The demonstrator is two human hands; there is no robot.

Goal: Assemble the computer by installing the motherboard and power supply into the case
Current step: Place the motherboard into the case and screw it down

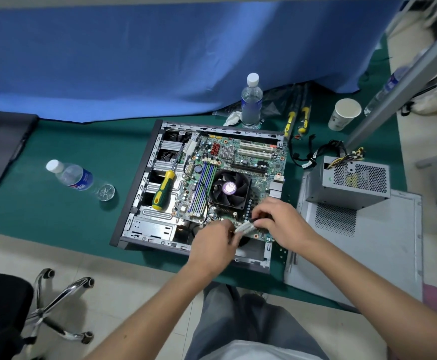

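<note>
The open computer case (144,175) lies flat on the green table, and the green motherboard (240,162) with its black fan (229,189) sits inside it. The grey power supply (352,181) stands outside the case on the detached side panel (384,242), its cables trailing behind. Over the near edge of the motherboard, my left hand (213,242) and my right hand (277,222) together pinch a small white cable connector (244,227). What lies under the hands is hidden.
A yellow-and-green screwdriver (163,189) rests inside the case on the drive bay. One water bottle (79,179) lies left of the case; another bottle (251,101) stands behind it. A paper cup (343,114) and yellow-handled tools (296,120) sit at the back right. An office chair (56,307) stands lower left.
</note>
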